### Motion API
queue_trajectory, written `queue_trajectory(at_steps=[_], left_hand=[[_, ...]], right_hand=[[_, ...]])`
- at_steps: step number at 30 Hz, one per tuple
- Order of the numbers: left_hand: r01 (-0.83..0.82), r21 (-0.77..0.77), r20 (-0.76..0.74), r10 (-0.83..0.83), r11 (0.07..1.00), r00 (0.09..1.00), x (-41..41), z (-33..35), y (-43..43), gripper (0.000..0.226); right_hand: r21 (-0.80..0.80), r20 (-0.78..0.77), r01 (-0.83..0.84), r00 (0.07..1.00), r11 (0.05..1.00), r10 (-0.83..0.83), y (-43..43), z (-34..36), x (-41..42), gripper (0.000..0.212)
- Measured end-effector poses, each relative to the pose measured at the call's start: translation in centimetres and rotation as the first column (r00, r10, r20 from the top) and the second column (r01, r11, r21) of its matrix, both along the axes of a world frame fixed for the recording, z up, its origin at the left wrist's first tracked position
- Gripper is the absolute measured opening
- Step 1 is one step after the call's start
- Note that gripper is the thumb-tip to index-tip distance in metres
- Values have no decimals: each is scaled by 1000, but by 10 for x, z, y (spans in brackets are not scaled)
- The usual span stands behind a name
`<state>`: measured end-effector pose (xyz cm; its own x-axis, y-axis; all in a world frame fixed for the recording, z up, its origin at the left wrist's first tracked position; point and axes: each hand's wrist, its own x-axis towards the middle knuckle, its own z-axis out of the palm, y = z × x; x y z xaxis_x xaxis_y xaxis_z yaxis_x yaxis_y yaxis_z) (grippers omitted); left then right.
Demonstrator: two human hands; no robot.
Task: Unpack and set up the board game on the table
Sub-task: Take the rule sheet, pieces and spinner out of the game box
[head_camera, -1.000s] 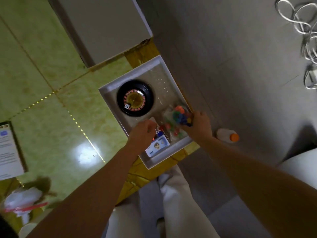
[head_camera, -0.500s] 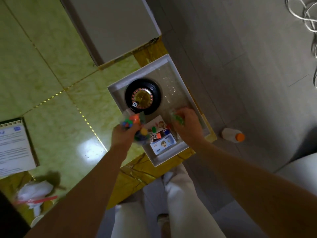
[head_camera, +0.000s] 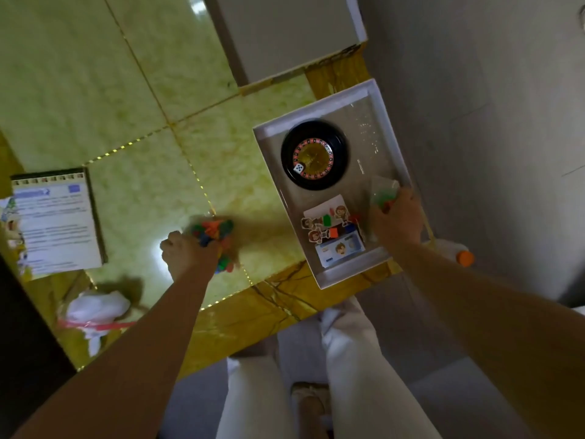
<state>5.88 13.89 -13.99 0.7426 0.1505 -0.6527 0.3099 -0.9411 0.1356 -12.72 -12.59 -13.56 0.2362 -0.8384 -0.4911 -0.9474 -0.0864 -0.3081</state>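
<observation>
The unpacking looks well begun but far from finished. Nearest the person, well to the left of the box (head_camera: 351, 270), a white wrapper (head_camera: 95, 307) with a pink band lies on the table (head_camera: 142, 106), and a bottle (head_camera: 456, 256) with an orange cap shows just off the box's near right corner, apparently below table level. A little farther, the left hand (head_camera: 190, 255) is clenched round a bag of coloured pieces (head_camera: 212, 234) over the bare table to the left of the box. The bag is blurred, so whether it touches the table yet cannot be told. The right hand (head_camera: 397, 221) is inside the box against its right wall, its fingers grasping a small clear bag (head_camera: 384, 191) with green and red bits in it. So one bag is out of the box and a second is in hand but not yet out. The rest is unpacked in no sense: at the box's near end lie a card (head_camera: 340, 251) and some character cut-outs (head_camera: 327, 223), and at its far end the roulette wheel (head_camera: 315, 155) with a die (head_camera: 298, 168) resting in it. A printed booklet (head_camera: 57, 223) lies well to the box's left, and a grey panel (head_camera: 285, 36) — perhaps the lid — lies just beyond its far end. No board is laid out, so the setting-up proper seems not to have started.
</observation>
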Motion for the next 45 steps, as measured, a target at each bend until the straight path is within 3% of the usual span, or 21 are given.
queue_trajectory(at_steps=[2,4,6,8,10,13,15,18,23,26,28,31,34,37,39,42,45], left_hand=[[77,-20,104,-74,997,992,-1,9,-1,59],[168,-128,168,-146,977,975,-4,15,-4,46],[220,-264,104,-199,939,974,-6,20,-7,30],[367,-334,73,-364,868,929,-7,23,-4,24],[556,-347,118,-553,755,825,-10,21,2,28],[784,-212,97,-785,584,611,-13,11,20,46],[787,-147,64,-788,599,612,-13,5,36,47],[694,-99,49,-693,713,719,-10,-1,63,37],[684,-1,32,-684,729,729,-7,0,104,36],[662,176,12,-674,729,739,-7,4,105,41],[619,224,44,-642,753,766,-12,8,91,45],[648,52,223,-642,760,734,-24,16,52,40],[788,-81,319,-733,610,601,-38,26,6,47],[827,-64,394,-747,559,535,-51,30,-30,43],[854,-79,376,-778,515,503,-58,28,-47,42],[918,-53,167,-903,394,397,-62,14,-53,49],[887,32,-25,-887,460,461,-60,4,-43,47]], right_hand=[[-24,154,78,985,997,-73,9,13,9,42],[1,273,28,962,1000,-28,23,26,22,38],[58,391,-46,920,997,20,42,36,39,37],[221,472,-85,881,972,-31,65,42,59,36],[423,456,-114,884,899,-103,88,39,76,37],[618,329,-167,943,769,-60,121,23,93,34],[698,275,-145,959,702,-75,136,15,98,30],[771,230,-124,969,624,-90,160,5,100,28],[707,294,-237,955,667,27,201,-9,100,48],[554,366,-342,919,759,147,202,-2,104,54],[384,401,-382,889,840,221,185,4,96,47],[206,401,-277,899,939,177,138,16,71,31],[111,273,-179,951,977,144,89,19,35,24],[134,115,-207,975,969,193,58,12,3,41],[180,111,-305,951,935,289,50,9,-6,54],[144,118,-538,843,831,525,53,-2,-4,70],[44,46,-689,725,723,688,61,-16,7,69]])
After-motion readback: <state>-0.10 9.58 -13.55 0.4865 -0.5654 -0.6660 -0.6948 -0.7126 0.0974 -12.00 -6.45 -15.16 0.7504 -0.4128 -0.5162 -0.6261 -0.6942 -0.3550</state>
